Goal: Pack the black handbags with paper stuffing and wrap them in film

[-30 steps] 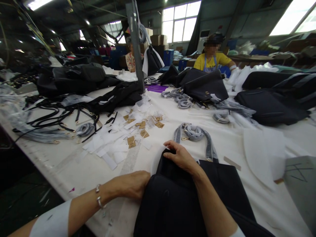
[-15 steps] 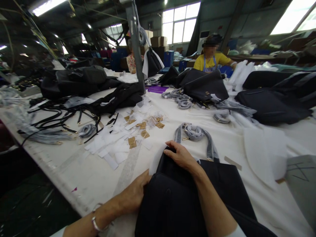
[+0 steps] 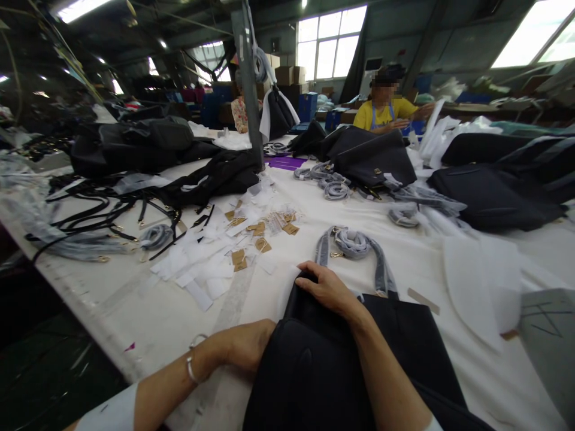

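Observation:
A black bag stands in front of me at the bottom of the view, with a white foam sheet showing at its far left edge. My right hand is closed over the bag's upper edge, thumb and fingers around the rim. At the bag's left side is my left hand; its fingers are hidden behind the bag, so what they do cannot be seen. Just beyond lies a wrapped grey strap with gold clasps. Another black bag rests flat to the right.
Brown tags and white paper slips are scattered left of centre. Black straps and piled black bags lie farther left. White foam sheets and a grey box are right. A person in yellow works across the table.
My left hand has slid slightly farther in behind the bag's left side, its wrist raised a little. My right hand stays on the rim. The person across has shifted their arms.

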{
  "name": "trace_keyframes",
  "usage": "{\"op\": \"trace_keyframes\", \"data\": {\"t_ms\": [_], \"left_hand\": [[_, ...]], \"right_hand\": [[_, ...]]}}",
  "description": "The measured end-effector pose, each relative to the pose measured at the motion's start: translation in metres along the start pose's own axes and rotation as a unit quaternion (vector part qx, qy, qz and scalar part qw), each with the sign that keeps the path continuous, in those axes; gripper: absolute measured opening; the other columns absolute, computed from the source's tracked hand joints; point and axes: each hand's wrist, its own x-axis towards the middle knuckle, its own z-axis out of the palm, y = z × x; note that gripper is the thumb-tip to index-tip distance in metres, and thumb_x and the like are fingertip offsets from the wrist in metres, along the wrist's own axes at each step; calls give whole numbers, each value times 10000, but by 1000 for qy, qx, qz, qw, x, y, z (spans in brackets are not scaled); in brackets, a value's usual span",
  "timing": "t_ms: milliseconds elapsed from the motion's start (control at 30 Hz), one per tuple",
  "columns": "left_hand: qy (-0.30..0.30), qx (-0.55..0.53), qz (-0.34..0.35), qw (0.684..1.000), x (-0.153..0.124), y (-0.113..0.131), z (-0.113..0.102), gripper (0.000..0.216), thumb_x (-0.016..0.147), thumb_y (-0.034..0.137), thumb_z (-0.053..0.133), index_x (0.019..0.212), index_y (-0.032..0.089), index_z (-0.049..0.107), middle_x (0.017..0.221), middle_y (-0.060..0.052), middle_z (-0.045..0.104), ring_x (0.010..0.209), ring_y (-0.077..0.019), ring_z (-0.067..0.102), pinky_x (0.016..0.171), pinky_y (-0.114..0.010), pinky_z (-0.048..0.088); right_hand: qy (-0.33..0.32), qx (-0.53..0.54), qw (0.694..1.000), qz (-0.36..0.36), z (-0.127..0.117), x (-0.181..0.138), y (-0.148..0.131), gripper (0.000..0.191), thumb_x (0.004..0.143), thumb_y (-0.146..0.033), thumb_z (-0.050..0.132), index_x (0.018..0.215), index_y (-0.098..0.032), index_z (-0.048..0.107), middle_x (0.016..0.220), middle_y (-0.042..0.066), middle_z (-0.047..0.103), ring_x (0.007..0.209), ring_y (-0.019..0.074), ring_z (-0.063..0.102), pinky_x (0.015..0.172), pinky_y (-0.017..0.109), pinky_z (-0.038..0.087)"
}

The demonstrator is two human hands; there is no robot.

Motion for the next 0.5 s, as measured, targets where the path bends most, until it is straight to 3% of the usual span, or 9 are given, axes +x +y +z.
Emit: {"op": "trace_keyframes", "data": {"t_ms": [100,200,400,500], "left_hand": [[50,-39,-4,998,-11,1,12,250,721,226,598,958,163,647,866,-9,662,768,-180,570,698,-269,478],[85,-99,0,991,-14,-3,20,471,727,269,671,1181,209,561,1082,-35,648,1001,-228,578,867,-324,481],[-11,-90,-20,996,-2,-14,4,648,607,379,796,1185,178,582,1021,-54,662,1009,-265,584,903,-389,477],[-2,-73,-3,997,-5,-10,6,660,636,368,782,1227,187,552,1103,-65,639,1061,-264,556,935,-381,457]], "right_hand": [[0,7,1000,-3,1,1,1,218,814,-303,586,1008,-217,634,995,18,681,950,213,605,883,343,437],[-10,18,1000,-7,1,2,3,211,812,-296,583,1000,-217,639,989,14,687,938,210,613,871,337,444],[-10,-5,1000,4,1,2,4,254,795,-291,607,1034,-214,641,1014,23,688,957,219,612,889,353,435],[-10,5,1000,3,1,2,6,252,797,-296,604,1032,-212,638,992,20,687,937,214,614,876,350,441]]}}
